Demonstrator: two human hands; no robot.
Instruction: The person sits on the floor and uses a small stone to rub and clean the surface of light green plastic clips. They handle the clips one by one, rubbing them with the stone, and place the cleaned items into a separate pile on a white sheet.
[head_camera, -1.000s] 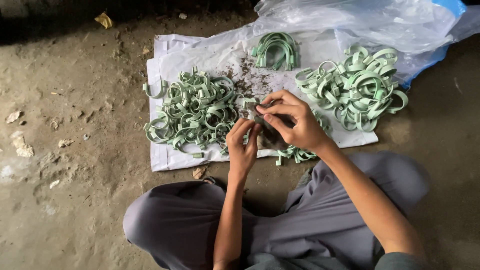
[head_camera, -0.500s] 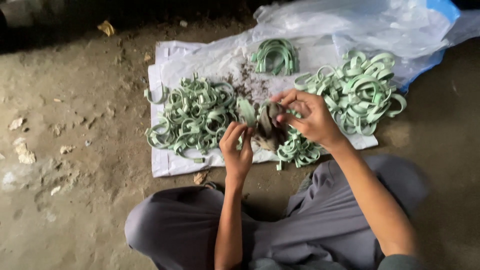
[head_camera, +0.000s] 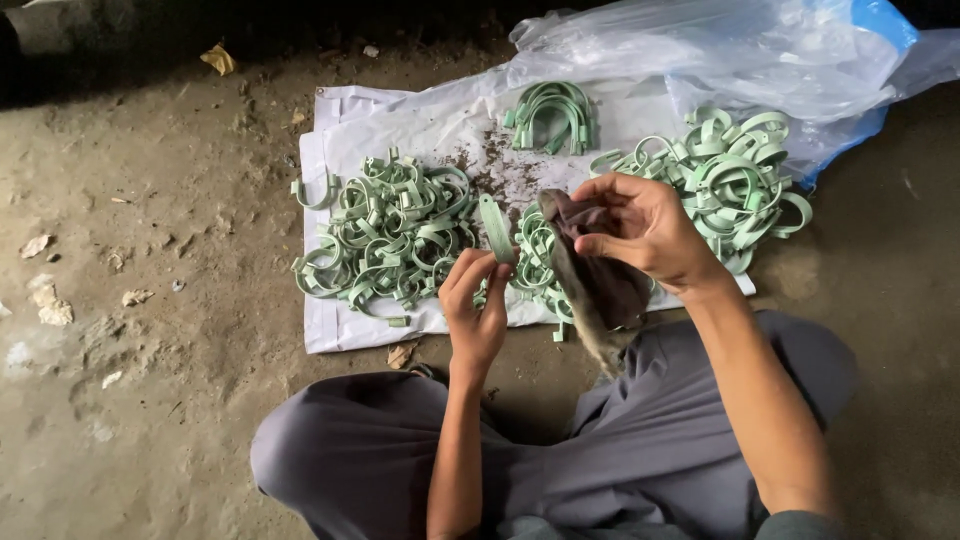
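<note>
My left hand (head_camera: 474, 308) grips a pale green plastic clip (head_camera: 496, 227) between its fingertips, held up over the white sheet (head_camera: 340, 130). A dark brown rag (head_camera: 592, 280) hangs from my right hand (head_camera: 645, 228), just right of the clip and not touching it. Behind the left hand lies a big heap of green clips (head_camera: 385, 235). Another heap of clips (head_camera: 725, 180) sits beyond my right hand, and a small neat bundle of clips (head_camera: 550, 112) rests at the far side of the sheet. A few clips (head_camera: 535, 265) lie between my hands.
A crumpled clear plastic bag (head_camera: 700, 50) with a blue patch lies at the back right. Dark crumbs speckle the sheet's middle. Around it is dirty concrete floor (head_camera: 130, 300) with scraps and a yellow leaf (head_camera: 220, 60). My grey-trousered crossed legs (head_camera: 400, 450) fill the foreground.
My hands have drawn apart. The left now holds the clip alone, away from the rag, and the right has lifted the rag so it hangs loose.
</note>
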